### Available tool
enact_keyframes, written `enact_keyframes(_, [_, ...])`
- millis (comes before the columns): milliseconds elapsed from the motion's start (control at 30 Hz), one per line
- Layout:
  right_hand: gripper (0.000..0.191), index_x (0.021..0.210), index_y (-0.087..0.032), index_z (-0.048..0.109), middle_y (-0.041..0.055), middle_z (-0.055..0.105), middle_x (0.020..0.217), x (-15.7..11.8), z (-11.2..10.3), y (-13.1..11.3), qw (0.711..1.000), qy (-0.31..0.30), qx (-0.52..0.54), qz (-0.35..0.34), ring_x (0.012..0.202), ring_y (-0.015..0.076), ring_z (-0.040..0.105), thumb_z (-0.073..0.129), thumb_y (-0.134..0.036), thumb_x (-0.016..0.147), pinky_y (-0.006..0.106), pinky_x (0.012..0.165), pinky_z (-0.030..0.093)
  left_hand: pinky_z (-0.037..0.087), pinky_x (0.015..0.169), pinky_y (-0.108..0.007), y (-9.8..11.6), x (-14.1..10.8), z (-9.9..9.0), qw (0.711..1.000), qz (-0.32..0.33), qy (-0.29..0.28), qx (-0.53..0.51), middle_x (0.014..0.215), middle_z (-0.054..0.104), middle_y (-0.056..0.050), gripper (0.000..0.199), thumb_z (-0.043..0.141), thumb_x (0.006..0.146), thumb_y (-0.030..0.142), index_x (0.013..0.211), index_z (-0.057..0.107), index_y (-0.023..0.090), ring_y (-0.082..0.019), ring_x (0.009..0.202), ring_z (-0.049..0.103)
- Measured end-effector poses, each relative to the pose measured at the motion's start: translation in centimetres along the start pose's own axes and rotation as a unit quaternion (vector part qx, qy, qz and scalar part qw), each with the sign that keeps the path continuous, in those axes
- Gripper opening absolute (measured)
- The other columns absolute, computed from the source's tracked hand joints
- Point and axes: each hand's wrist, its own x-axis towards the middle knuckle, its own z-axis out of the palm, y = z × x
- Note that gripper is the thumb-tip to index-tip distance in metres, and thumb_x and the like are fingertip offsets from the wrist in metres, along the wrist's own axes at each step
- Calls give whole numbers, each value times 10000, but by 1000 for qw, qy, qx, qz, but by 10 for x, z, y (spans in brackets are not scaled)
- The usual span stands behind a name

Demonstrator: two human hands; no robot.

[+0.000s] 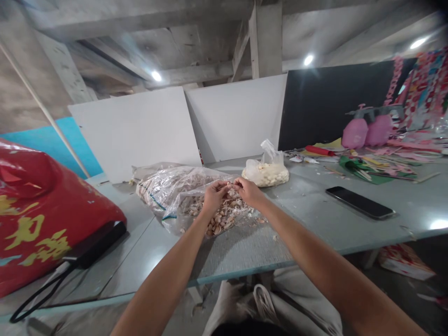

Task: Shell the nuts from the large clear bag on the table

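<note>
My left hand (215,195) and my right hand (247,190) meet over the mouth of a large clear plastic bag (164,186) lying on its side. Their fingertips pinch together on a small pale piece that looks like a garlic clove (229,185); the fingers partly cover it. Under the hands, a heap of unpeeled cloves and loose skins (220,217) spills out of the bag onto the table. Just beyond my right hand sits a smaller clear bag (269,172) of cream-white peeled cloves, its top gathered upright.
On the grey table (241,252), a black phone (360,202) lies to the right. Pink spray bottles (367,128) and coloured paper scraps (381,168) are at the far right. At left stand a red bag (45,210) and a black box with a cable (98,242). White boards (140,133) lean behind.
</note>
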Motion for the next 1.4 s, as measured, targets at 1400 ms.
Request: enact_keyframes(1400, [273,875,-160,625,27,604,727,3,-4,-1,996,34,79,11,659,141,525,460,-371,821,232,610,385,505,544,-235,0,-2,-4,999,41,-3,2,625,588,29,352,759,533,314,790,611,123,-78,527,540])
